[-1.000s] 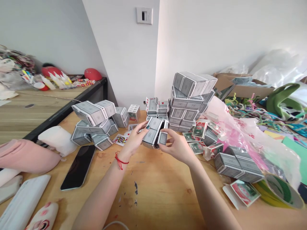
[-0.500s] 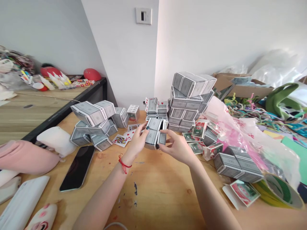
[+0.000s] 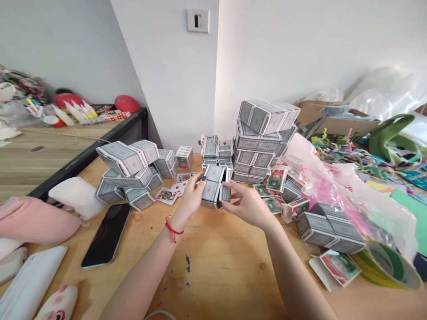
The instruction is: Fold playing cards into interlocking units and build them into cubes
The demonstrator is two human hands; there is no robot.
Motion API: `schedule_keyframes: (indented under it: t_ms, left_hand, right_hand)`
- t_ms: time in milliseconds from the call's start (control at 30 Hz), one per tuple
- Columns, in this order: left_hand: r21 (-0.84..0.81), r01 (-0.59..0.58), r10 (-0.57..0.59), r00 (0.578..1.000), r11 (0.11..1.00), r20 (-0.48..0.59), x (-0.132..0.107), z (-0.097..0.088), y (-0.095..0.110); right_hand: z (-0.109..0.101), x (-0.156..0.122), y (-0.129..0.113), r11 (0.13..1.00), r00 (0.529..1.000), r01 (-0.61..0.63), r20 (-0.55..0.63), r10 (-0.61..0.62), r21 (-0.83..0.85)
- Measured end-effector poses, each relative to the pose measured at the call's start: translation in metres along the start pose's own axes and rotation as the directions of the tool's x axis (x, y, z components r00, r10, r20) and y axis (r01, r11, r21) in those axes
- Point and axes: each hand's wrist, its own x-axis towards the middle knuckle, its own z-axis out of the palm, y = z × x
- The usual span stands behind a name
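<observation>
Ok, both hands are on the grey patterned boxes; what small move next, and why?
I'd probably ease the right hand toward the left hand, pressing the narrow section against the wider block, since each hand holds one part and a dark gap shows between them.

No word or number can be read for certain; only card signs come through. Red hearts stand on a playing card (image 3: 178,190), just beside a court card (image 3: 166,196) whose corner mark is too small to read. Another red heart shows on a card in the low stack (image 3: 224,144) farther back. The grey block (image 3: 211,186) bears small emblems amid patterned print, too fine to make out. The red-and-green boxes (image 3: 276,180), the loose box (image 3: 340,267) and the plastic bag (image 3: 308,156) carry printing that cannot be deciphered.
</observation>
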Motion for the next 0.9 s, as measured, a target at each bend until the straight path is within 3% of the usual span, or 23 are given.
schedule_keyframes:
  t_ms: [133, 600, 900]
  left_hand:
    - [-0.020, 0.036, -0.037, 0.999, 0.999, -0.007, 0.0014, -0.0003, -0.0019]
    - [0.095, -0.038, 0.032, 0.997, 0.995, 0.064, 0.0013, -0.0006, -0.0043]
    - [0.073, -0.051, 0.046, 0.997, 0.996, 0.064, 0.0004, 0.0042, -0.0026]
  right_hand:
    - [-0.0001, 0.0007, -0.0001, 1.000, 1.000, 0.006, -0.005, -0.006, -0.014]
    - [0.0018, 0.0027, 0.0063, 0.997, 0.998, 0.052, -0.034, -0.054, -0.055]
    - [0.0004, 0.0035, 0.0057, 0.995, 0.998, 0.060, 0.003, -0.060, -0.079]
